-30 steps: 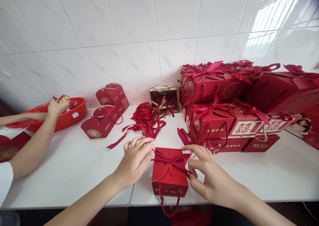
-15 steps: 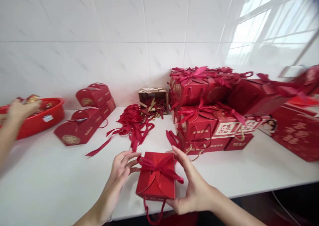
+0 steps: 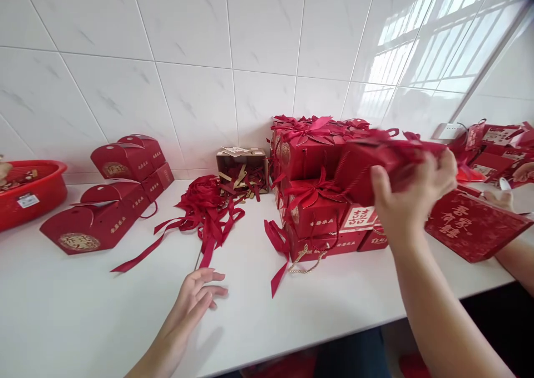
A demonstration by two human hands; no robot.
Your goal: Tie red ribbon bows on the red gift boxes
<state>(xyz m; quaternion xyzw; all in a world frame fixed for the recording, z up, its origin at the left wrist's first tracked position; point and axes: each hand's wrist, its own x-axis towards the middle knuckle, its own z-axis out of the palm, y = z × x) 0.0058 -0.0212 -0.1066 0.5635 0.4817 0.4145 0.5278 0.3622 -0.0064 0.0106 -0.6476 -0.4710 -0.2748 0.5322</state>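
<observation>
- Gripping a red box [image 3: 375, 154] at one o'clock, counting the tiled wall [image 3: 192, 28] as twelve, the right hand [image 3: 413, 194] has its thumb and fingers wide around the sides. Ribbon runs over the box top, too blurred for me to make out the bow.
- Nearer in, towards eleven, the left hand [image 3: 204, 294] holds nothing, its fingers loosely curved and parted over the white worktop [image 3: 242, 322]; I can't tell whether it touches.
- Setting that box with the stacked boxes [image 3: 315, 211], also at one o'clock, looks to me like the step in hand. Whether it rests on them or hangs just above, I can't tell.
- The next move, as I judge it, calls for a level base, then easing the fingers away without snagging the bows underneath.
- A loose ribbon [image 3: 278, 244] lies just beside the stack; towards twelve sits a cardboard box [image 3: 263, 172] of red and gold strips, and at eleven a ribbon heap [image 3: 204, 194].
- Further out, plain-topped boxes [image 3: 120, 194] stand around ten, with a red basin [image 3: 45, 192] beyond them.
- At two o'clock, a co-worker's hand [image 3: 500, 200] is by a red bag [image 3: 475, 222].
</observation>
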